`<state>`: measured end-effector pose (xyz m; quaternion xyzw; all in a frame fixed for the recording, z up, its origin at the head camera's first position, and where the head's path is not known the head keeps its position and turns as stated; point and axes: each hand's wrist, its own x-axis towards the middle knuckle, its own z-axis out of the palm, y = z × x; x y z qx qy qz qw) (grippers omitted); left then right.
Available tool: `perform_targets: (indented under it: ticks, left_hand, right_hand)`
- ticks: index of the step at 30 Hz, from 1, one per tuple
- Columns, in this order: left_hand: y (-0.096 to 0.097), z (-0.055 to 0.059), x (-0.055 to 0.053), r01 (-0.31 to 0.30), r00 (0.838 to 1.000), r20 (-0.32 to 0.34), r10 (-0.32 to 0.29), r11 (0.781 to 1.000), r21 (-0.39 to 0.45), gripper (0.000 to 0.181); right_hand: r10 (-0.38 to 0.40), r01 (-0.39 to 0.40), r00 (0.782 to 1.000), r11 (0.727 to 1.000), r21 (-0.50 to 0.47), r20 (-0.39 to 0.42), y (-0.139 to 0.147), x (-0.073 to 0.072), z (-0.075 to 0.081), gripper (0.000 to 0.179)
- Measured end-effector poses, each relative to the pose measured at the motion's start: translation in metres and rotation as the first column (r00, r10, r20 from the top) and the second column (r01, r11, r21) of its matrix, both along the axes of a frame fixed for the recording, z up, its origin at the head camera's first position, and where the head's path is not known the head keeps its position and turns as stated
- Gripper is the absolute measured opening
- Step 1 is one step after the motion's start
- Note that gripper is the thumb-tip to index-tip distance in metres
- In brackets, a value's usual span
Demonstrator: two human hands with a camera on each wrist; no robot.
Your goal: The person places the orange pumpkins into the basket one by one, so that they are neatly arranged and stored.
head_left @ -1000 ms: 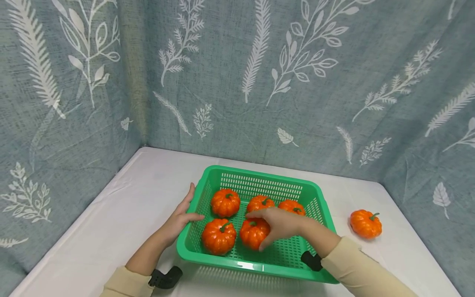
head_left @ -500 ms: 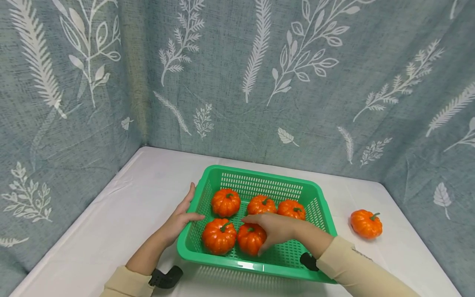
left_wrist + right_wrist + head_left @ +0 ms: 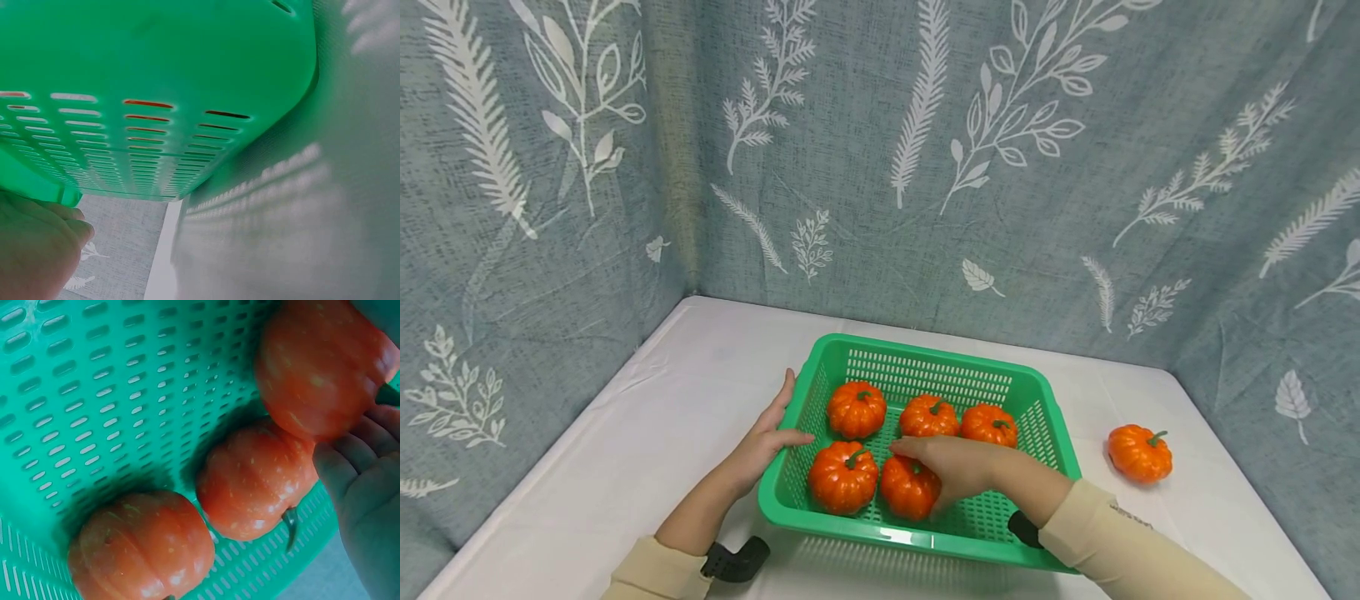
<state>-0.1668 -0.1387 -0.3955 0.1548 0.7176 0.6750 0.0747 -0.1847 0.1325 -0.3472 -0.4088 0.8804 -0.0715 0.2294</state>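
A green plastic basket (image 3: 917, 542) holds several small orange pumpkins with green stems. My right hand (image 3: 958, 471) reaches into it and grips the front middle pumpkin (image 3: 904, 492), fingers at the far side and thumb at the near side. To its left sits another pumpkin (image 3: 842, 479). Behind are a back left pumpkin (image 3: 856, 410), a back middle pumpkin (image 3: 929, 414) and a back right pumpkin (image 3: 989, 424). In the right wrist view the gripped pumpkin (image 3: 312, 369) is at upper right. My left hand (image 3: 760, 450) holds the basket's left rim, thumb over it, fingers outside.
One more pumpkin (image 3: 1139, 454) lies outside the basket, on the white-covered table (image 3: 715, 358) at the right. A blue-grey curtain (image 3: 865, 167) with white leaf prints stands behind and along both sides. Black wrist straps (image 3: 733, 562) are on both arms.
My right hand and the front middle pumpkin have shifted slightly left and toward me, closer to the front left pumpkin. The left hand and basket have stayed in place.
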Motion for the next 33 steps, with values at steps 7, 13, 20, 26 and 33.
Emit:
perform_targets:
  ticks: [7, 13, 20, 26, 33]
  left_hand:
    - [0.001, 0.001, 0.000, 0.004, 1.000, -0.003, -0.004, 1.000, 0.006, 0.091]
    - [0.001, 0.001, -0.001, 0.001, 1.000, -0.008, -0.001, 1.000, 0.001, 0.091]
    - [-0.001, -0.001, 0.000, -0.006, 1.000, -0.013, 0.006, 1.000, 0.005, 0.092]
    - [-0.002, -0.001, 0.000, -0.009, 1.000, -0.012, 0.009, 1.000, 0.006, 0.092]
    - [-0.001, -0.001, 0.000, -0.006, 1.000, -0.014, 0.006, 1.000, 0.000, 0.092]
  right_hand:
    - [-0.033, 0.037, 0.999, 0.994, -0.100, 0.036, 0.012, 0.003, 0.014, 0.091]
    - [-0.108, 0.088, 0.992, 0.966, -0.244, -0.068, 0.037, 0.002, 0.039, 0.092]
    - [-0.268, 0.219, 0.958, 0.913, -0.345, -0.101, 0.069, 0.000, 0.055, 0.096]
    - [-0.373, 0.304, 0.921, 0.869, -0.391, -0.111, 0.091, -0.001, 0.053, 0.098]
    - [-0.600, 0.503, 0.793, 0.742, -0.443, -0.105, 0.133, -0.006, 0.058, 0.101]
